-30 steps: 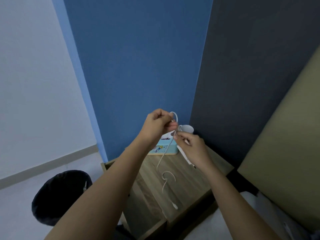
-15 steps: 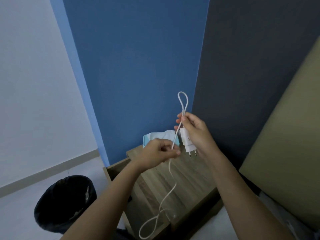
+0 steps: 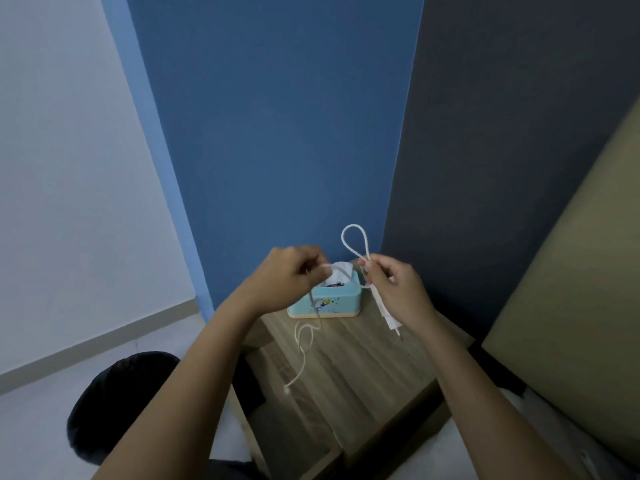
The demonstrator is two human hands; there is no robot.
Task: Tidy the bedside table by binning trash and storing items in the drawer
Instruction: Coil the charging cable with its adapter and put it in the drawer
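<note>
Above the tissue box (image 3: 325,299), the right hand (image 3: 394,292) keeps its grip clamped on charger (image 3: 388,311) and cable (image 3: 353,242) loop; the left hand (image 3: 287,275) pinches the slack. Wind even loops, gathering the dangling end.

White charger cable (image 3: 354,241), looped, aloft.

A single head-worn wide-angle camera is looking forward and steeply down from above the person's forearms. It is facing a room corner where a blue wall (image 3: 277,133) is meeting a dark grey wall (image 3: 502,150), both bending outward with lens distortion. The wooden bedside table (image 3: 363,358) is sitting near, low in the centre. The floor (image 3: 41,427) is filling the lower left. With only one view, nothing is being shared.
</note>
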